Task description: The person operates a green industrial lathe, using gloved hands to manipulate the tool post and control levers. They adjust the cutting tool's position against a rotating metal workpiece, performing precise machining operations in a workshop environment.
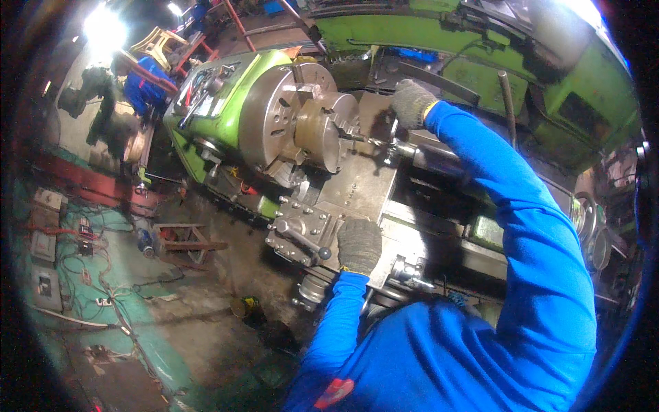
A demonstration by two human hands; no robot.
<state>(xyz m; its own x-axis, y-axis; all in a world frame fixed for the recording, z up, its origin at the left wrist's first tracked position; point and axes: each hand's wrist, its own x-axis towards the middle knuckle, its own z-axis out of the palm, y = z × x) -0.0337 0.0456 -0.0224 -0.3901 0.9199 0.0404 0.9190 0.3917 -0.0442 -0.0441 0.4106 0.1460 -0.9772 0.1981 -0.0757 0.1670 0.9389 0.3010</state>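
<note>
In the head view, a green lathe stands before me, its large metal chuck (271, 113) gripping a round metal workpiece (319, 137). A drill bit (357, 139) points at the workpiece's face from a drill chuck (395, 150) on the tailstock side. My right hand (412, 104), in a grey knit glove, is curled above the drill chuck, close to an upright bright bar. What its fingers hold is hidden. My left hand (360, 246), gloved too, lies with outstretched fingers on the carriage, beside the square tool post (298, 230) and its black-knobbed lever (324, 253).
Handwheels and a small crank (410, 271) stick out at the carriage's near side. Behind the lathe runs another green machine (425, 41) with an upright rod (507, 103). Cables and boxes (48, 288) lie on the green floor at left, near a wooden frame (189, 246).
</note>
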